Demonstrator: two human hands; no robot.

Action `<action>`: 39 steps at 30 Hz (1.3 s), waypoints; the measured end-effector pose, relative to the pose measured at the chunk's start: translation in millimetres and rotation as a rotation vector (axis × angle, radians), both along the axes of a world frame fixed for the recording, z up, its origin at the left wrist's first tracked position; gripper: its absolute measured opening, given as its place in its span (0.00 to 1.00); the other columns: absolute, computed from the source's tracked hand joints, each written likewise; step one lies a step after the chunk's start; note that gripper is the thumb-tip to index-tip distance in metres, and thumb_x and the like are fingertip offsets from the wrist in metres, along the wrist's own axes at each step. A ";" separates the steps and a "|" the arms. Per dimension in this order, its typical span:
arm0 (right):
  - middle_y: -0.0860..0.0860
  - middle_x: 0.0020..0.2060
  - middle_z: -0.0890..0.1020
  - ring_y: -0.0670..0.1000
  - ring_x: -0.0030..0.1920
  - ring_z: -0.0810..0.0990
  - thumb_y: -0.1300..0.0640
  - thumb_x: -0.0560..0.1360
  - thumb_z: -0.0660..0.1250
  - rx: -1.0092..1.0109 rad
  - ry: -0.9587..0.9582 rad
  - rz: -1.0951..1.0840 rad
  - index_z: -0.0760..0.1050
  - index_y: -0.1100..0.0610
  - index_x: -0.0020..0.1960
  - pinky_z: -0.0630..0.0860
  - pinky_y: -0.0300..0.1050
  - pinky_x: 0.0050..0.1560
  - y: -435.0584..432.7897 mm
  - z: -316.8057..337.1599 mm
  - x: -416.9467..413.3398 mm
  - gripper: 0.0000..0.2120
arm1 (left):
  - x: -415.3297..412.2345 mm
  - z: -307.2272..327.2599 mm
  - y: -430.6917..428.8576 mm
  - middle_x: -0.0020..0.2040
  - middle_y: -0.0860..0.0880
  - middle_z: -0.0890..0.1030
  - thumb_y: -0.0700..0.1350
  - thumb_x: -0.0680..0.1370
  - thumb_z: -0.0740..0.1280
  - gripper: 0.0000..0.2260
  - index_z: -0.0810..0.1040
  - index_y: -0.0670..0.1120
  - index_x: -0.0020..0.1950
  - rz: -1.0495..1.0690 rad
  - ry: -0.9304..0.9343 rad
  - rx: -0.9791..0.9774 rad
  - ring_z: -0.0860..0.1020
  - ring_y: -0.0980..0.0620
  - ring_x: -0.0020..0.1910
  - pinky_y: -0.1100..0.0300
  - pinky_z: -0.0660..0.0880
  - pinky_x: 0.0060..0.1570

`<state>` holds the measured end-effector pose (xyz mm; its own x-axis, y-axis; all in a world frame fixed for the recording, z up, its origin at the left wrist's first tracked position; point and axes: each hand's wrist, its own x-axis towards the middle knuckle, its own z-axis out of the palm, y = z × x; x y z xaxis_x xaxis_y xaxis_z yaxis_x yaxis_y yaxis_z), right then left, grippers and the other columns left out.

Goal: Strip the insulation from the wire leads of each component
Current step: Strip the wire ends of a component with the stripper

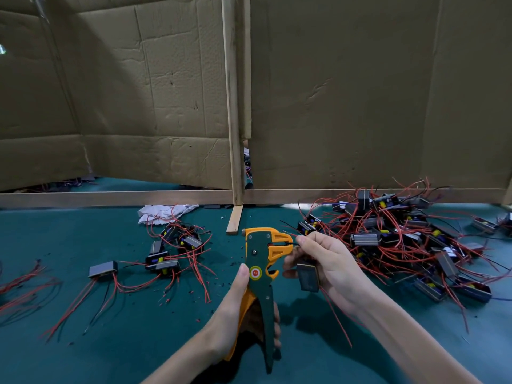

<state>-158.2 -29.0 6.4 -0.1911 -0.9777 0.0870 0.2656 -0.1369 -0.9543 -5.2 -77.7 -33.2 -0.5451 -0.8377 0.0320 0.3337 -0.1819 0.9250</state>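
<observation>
My left hand (235, 309) grips the handles of an orange and green wire stripper (263, 261), held upright over the green table. My right hand (324, 259) holds a small black component (308, 277) just right of the tool's jaws and pinches one of its thin wire leads (296, 245) at the jaw opening. Red leads (335, 314) from that component hang down below my right wrist. The wire tip inside the jaws is hidden.
A big heap of components with red wires (401, 245) lies at the right. A smaller group (171, 253) sits left of centre, with loose wires (22, 286) at the far left. Insulation bits (221, 275) dot the table. A white cloth (163, 213), cardboard walls and a wooden frame (235, 106) stand behind.
</observation>
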 end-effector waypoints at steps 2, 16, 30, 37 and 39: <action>0.60 0.32 0.81 0.54 0.31 0.80 0.60 0.78 0.61 -0.003 0.002 0.003 0.68 0.62 0.40 0.81 0.48 0.37 0.4 1.0 1.6 0.10 | 8.3 -16.2 1.5 0.27 0.51 0.77 0.68 0.75 0.50 0.34 0.79 0.48 0.24 0.017 -0.161 -0.008 0.75 0.49 0.29 0.61 0.74 0.27; 0.53 0.29 0.81 0.49 0.28 0.79 0.60 0.80 0.61 -0.142 0.237 -0.316 0.67 0.60 0.42 0.77 0.39 0.29 -4.7 21.5 -25.8 0.09 | 21.1 -15.7 1.2 0.42 0.32 0.80 0.69 0.69 0.50 0.38 0.81 0.35 0.42 -0.136 -0.091 0.039 0.82 0.36 0.42 0.50 0.79 0.41; 0.63 0.66 0.68 0.62 0.65 0.66 0.58 0.78 0.61 0.209 1.836 -0.787 0.64 0.62 0.69 0.66 0.57 0.64 -71.1 55.2 -48.7 0.21 | 22.3 -12.1 4.3 0.44 0.31 0.81 0.69 0.72 0.50 0.38 0.82 0.36 0.43 0.053 -0.020 -0.002 0.82 0.34 0.43 0.48 0.80 0.44; 0.66 0.63 0.75 0.66 0.62 0.73 0.73 0.79 0.50 0.022 1.177 0.400 0.74 0.61 0.62 0.69 0.60 0.64 -131.6 23.0 59.9 0.20 | 26.5 -9.2 -7.2 0.38 0.33 0.81 0.67 0.71 0.52 0.37 0.78 0.33 0.46 0.329 0.123 0.005 0.82 0.38 0.38 0.50 0.81 0.37; 0.66 0.64 0.74 0.62 0.62 0.74 0.77 0.74 0.48 0.084 1.250 0.486 0.74 0.61 0.60 0.73 0.54 0.59 -146.0 18.7 79.3 0.24 | 31.2 -8.4 -12.8 0.37 0.35 0.81 0.66 0.73 0.51 0.36 0.76 0.32 0.47 0.395 0.160 0.003 0.81 0.40 0.36 0.51 0.81 0.35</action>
